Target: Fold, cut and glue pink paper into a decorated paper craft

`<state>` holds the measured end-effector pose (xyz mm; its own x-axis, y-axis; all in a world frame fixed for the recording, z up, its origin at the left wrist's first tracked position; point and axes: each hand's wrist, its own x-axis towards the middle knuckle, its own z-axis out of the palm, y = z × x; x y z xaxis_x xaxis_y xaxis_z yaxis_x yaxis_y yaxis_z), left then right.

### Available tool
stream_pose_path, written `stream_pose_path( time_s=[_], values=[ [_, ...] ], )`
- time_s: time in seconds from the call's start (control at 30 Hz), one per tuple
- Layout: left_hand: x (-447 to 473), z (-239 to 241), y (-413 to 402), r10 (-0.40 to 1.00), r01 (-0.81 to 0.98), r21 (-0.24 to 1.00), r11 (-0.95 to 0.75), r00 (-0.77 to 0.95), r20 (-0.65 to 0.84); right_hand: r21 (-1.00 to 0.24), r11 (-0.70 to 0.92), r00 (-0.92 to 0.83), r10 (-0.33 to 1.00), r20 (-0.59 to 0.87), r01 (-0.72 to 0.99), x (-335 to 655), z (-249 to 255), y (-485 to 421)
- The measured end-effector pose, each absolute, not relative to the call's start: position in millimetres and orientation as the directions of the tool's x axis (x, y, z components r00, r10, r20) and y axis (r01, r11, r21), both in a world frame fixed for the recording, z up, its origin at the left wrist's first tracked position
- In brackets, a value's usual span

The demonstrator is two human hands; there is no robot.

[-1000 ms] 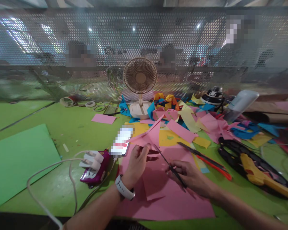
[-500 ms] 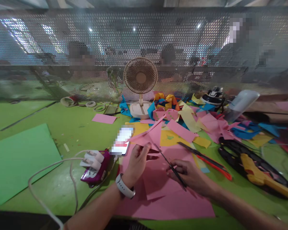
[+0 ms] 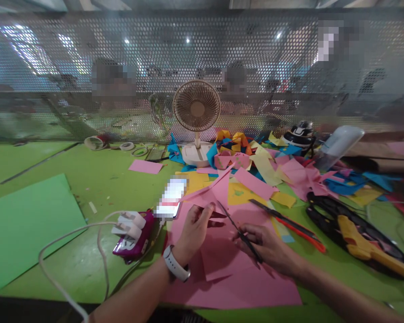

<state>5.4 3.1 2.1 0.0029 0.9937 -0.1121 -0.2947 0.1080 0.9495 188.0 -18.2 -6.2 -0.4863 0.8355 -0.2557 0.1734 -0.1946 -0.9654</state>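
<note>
My left hand (image 3: 195, 229), with a white watch on the wrist, pinches the lower edge of a folded pink paper piece (image 3: 215, 190) that stands up above the table. My right hand (image 3: 269, 246) grips black scissors (image 3: 237, 226), whose blades point up and left into that pink piece. Both hands hover over a large pink sheet (image 3: 235, 278) lying flat on the green table (image 3: 97, 188).
A phone (image 3: 170, 202) and a purple power strip (image 3: 133, 235) with white plugs lie left of my hands. A small fan (image 3: 197, 121) stands behind, beside a heap of coloured paper scraps (image 3: 272, 168). A red-handled cutter (image 3: 289, 224) and yellow glue gun (image 3: 366, 244) lie right. A green sheet (image 3: 23, 224) lies far left.
The pink piece has tilted a little to the right and the scissors have closed in along its edge. My hands stay in nearly the same place.
</note>
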Motion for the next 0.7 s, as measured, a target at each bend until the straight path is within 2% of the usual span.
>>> stream_pose_path(
  time_s=[0.23, 0.7],
  values=[
    [5.3, 1.6, 3.9, 0.994, -0.317, 0.943, 0.103, 0.003, -0.108, -0.963, -0.213, -0.468, 0.842, -0.267, 0.166, 186.4, -5.5, -17.6],
    [8.4, 11.4, -1.8, 0.990, -0.251, 0.958, 0.140, 0.015, -0.140, -0.971, -0.177, -0.472, 0.850, -0.233, 0.160, 188.3, -12.3, -18.5]
  ],
)
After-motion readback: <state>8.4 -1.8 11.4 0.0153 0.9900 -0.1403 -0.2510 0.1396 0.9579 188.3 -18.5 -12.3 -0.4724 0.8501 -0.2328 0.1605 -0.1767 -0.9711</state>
